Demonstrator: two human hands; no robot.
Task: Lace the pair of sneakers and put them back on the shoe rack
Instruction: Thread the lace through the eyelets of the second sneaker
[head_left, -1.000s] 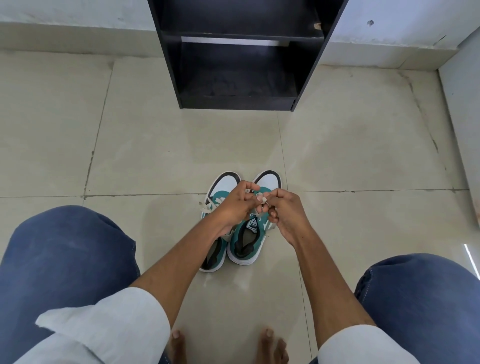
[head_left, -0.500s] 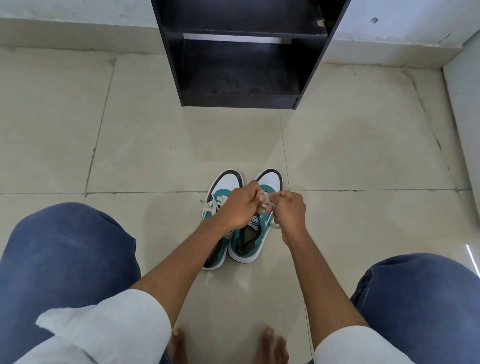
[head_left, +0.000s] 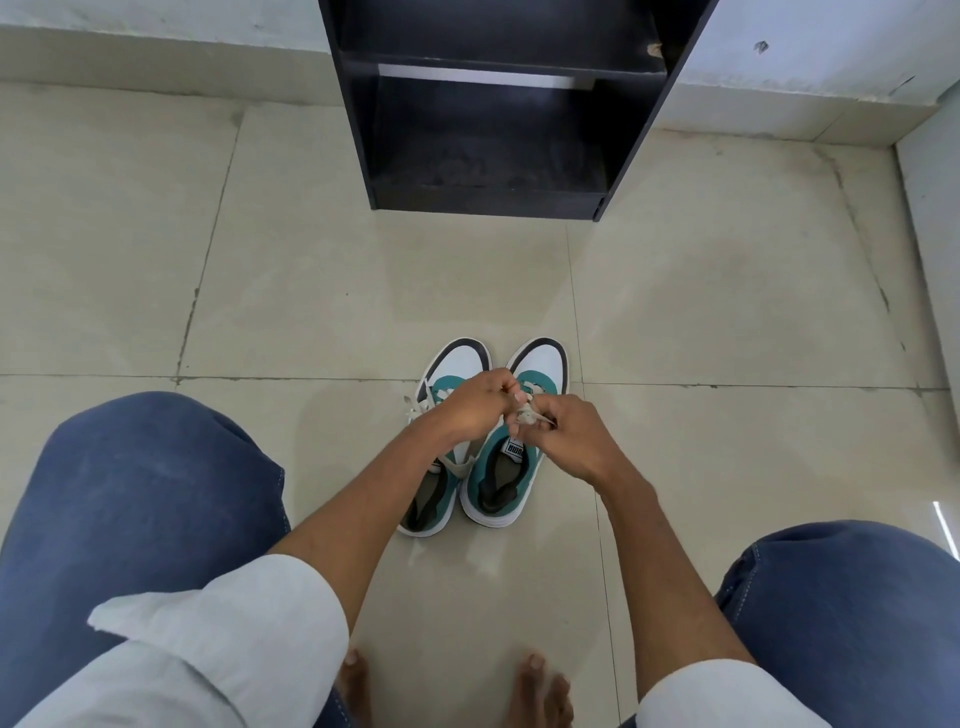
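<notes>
Left hand: our left hand (head_left: 475, 410) is curled closed over the tongue area of the right-hand sneaker, its fingertips pinching the white lace (head_left: 529, 414).
Right hand: our right hand (head_left: 574, 434) meets the left one, thumb and fingers nipped on the same lace; the two hands touch at the fingertips.
Right-hand sneaker: the right-hand sneaker (head_left: 506, 480) stands upright on the floor, toe pointing at the rack, teal sides, white toe with a dark rim, a labelled tongue showing just below our fingers.
Left-hand sneaker: the left-hand sneaker (head_left: 441, 441) sits just beside it, touching or nearly so, partly hidden under our left wrist; loose lace ends stick out on its left side.
Shoe rack: the black shoe rack (head_left: 493, 104) stands against the wall, well apart from the sneakers, its lower shelf dusty.
Floor: pale glossy tiles (head_left: 311, 291) with grout lines.
Us: we crouch in blue jeans (head_left: 140, 499) with white sleeves rolled up, bare toes at the bottom edge.
</notes>
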